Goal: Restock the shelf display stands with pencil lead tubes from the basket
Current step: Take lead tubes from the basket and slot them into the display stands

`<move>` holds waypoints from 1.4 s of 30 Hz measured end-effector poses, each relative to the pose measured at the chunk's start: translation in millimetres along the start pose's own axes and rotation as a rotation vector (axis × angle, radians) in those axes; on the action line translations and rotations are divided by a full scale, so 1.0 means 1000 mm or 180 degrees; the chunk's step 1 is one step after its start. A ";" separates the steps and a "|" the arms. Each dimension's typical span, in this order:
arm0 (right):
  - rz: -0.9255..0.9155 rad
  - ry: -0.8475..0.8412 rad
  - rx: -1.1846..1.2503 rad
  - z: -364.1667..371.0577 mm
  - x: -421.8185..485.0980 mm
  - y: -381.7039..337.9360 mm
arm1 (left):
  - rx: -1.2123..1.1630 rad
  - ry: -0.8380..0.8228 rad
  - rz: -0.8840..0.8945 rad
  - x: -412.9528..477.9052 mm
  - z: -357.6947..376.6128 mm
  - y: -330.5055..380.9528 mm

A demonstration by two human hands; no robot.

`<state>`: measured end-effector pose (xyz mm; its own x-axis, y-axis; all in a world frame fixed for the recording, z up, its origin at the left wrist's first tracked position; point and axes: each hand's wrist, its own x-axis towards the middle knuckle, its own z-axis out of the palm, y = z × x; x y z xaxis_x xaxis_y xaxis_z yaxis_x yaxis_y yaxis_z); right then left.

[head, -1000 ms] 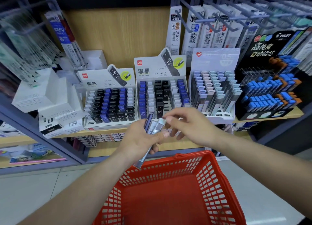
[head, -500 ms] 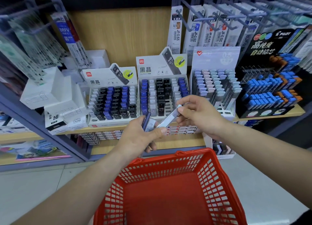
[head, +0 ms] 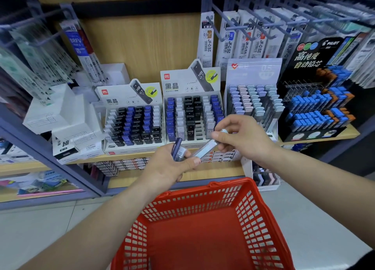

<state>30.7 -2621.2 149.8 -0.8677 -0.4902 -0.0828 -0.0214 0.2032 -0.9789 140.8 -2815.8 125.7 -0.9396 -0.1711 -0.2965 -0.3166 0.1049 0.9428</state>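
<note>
Pale lead tube (head: 206,148) pinched by right hand (head: 245,139), left hand (head: 168,168) gripping spare tubes (head: 179,153).

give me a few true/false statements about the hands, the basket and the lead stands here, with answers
1. The right hand pinches a pale tube. True.
2. The left hand holds nothing. False: it grips a bunch of tubes, one of them dark blue.
3. The red basket sits on the shelf. False: it is below the hands, in front of the shelf.
4. The black Pilot stand is the rightmost of the stands. True.
5. The taller Deli stand is full to its front row. False: several front slots are empty.
</note>
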 end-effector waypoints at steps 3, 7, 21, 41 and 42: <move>-0.0016 -0.0045 0.0237 -0.006 -0.006 -0.001 | 0.0098 0.0031 -0.0017 0.000 0.007 0.000; -0.0063 0.0149 0.0130 -0.020 -0.016 -0.001 | 0.0369 0.0101 -0.0178 0.002 0.018 0.000; -0.0573 0.1390 -0.1514 -0.124 -0.040 0.016 | 0.0223 -0.0222 -0.0195 0.005 0.060 0.016; -0.0469 0.1542 -0.1828 -0.159 -0.031 0.022 | 0.0452 -0.0111 0.0022 0.020 0.079 0.004; -0.0482 0.1559 -0.1870 -0.159 -0.031 0.022 | 0.0421 -0.0101 0.0015 0.021 0.079 0.004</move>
<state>-22.3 -2466.7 160.9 -0.9518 -0.1461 0.2695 -0.2981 0.6467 -0.7021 109.6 -2741.5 111.2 -0.9441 -0.1394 -0.2989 -0.3247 0.2342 0.9164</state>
